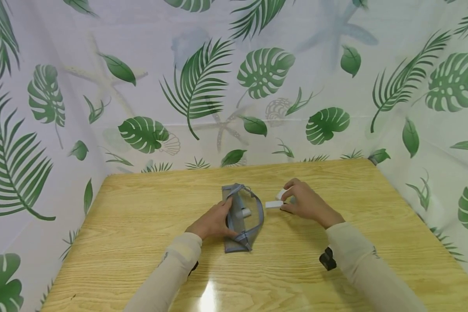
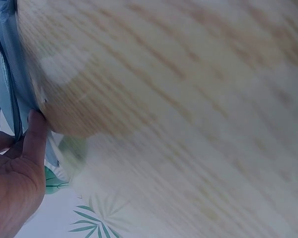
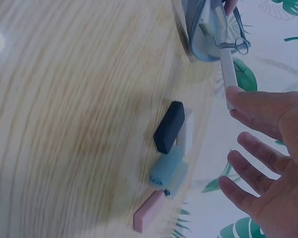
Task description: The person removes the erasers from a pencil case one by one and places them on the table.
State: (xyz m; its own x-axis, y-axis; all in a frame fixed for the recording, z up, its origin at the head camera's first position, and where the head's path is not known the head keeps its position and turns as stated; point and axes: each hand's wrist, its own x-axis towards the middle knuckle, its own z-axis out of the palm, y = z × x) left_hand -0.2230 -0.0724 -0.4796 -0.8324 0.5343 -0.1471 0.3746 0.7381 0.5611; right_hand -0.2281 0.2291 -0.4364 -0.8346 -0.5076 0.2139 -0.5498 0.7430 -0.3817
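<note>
My left hand (image 1: 214, 221) grips a grey-blue mesh zip pouch (image 1: 235, 248), fingers along its near side, its mouth spread toward the right. Inside the pouch lies a small whitish piece (image 1: 245, 212), seen through the opening. My right hand (image 1: 307, 200) pinches one end of a slim white bar (image 3: 229, 74) between thumb and index finger, the other fingers spread apart. The bar's far end points at the pouch mouth. In the right wrist view, below the pouch, a black block (image 3: 169, 127), a white block (image 3: 187, 131), teal blocks (image 3: 166, 167) and a pink block (image 3: 148, 211) lie on the table.
The wood-grain table (image 1: 148, 260) has a bright glare patch near its front. A white cloth with green leaf prints (image 1: 203, 86) stands behind and at both sides. A black wrist camera (image 1: 328, 259) hangs under the right sleeve.
</note>
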